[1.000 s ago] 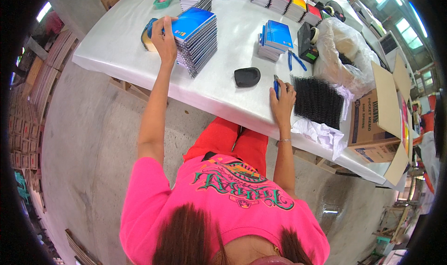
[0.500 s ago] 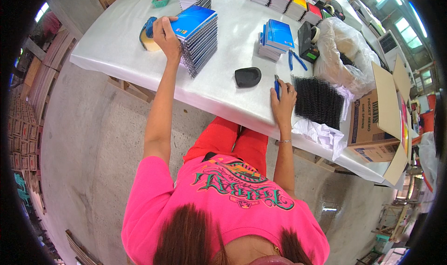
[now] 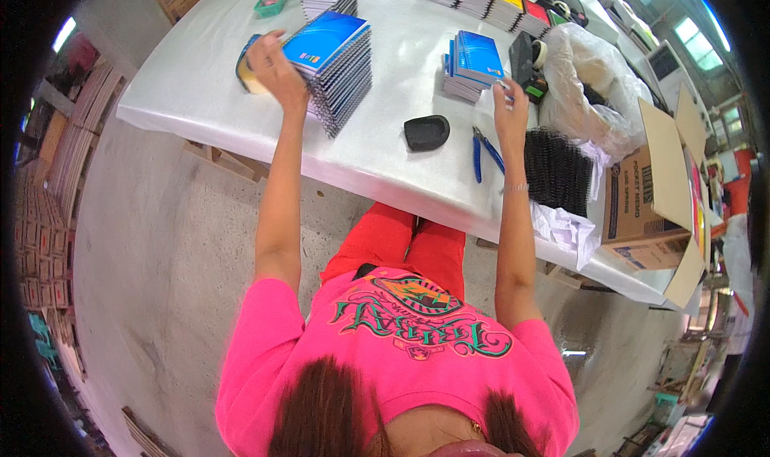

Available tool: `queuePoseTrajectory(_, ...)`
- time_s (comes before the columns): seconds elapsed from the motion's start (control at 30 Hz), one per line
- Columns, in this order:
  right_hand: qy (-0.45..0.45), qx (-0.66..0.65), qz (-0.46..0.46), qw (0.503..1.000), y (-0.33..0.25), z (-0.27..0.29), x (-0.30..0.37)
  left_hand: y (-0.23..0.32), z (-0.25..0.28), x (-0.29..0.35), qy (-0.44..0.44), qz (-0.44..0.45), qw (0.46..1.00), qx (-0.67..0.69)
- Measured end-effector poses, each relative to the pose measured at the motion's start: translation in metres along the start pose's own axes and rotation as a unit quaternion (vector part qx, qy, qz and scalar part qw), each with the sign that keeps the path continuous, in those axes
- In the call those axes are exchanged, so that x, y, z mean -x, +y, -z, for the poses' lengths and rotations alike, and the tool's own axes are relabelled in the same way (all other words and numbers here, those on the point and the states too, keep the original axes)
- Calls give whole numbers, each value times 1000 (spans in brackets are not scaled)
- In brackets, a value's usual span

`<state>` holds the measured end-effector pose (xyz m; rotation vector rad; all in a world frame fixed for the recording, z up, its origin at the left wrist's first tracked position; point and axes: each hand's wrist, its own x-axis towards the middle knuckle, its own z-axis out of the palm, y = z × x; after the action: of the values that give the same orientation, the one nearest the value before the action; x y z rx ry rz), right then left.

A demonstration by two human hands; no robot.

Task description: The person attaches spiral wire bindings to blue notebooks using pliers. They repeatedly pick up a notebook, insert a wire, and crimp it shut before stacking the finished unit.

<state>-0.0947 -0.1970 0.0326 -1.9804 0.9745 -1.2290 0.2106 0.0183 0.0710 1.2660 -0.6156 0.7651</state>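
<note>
Left hand: the left hand point(image 3: 281, 76) is loosely open, fingers bent and parted, at the left edge of the tall stack; whether it touches the covers cannot be told.
Right hand: the right hand point(image 3: 512, 113) has its fingers curled at the near right corner of the short stack – contact or grip cannot be made out.
Tall stack: blue-covered, wire-bound paper notebooks point(image 3: 341, 72), piled high on the white-covered bench point(image 3: 393, 76), left of centre.
Short stack: a lower pile of blue-covered notebooks point(image 3: 475, 62), farther right, with uneven edges.
Pliers: blue-handled metal pliers point(image 3: 478, 162) lie with handles spread, just left of the right wrist.
Black block: a flat, round-ended black piece point(image 3: 427, 133) sits between the tall stack and the pliers.
Coils: a dense bundle of black spiral coils point(image 3: 559, 172) lies right of the right forearm, beside crumpled white paper point(image 3: 568, 226).
Right end: an open brown cardboard box point(image 3: 642, 204), with a translucent plastic bag point(image 3: 597, 108) behind it.
</note>
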Motion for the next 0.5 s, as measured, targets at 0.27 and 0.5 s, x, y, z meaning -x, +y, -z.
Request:
queuePoseTrajectory(0.27, -103, -170, -195, 961, 57, -10, -88, 96, 41, 10, 36, -90, 995, -3)
queuePoseTrajectory(0.5, 36, -179, -71, 981, 8, 6, -55, 126, 18, 72, -272, 23, 957, 97)
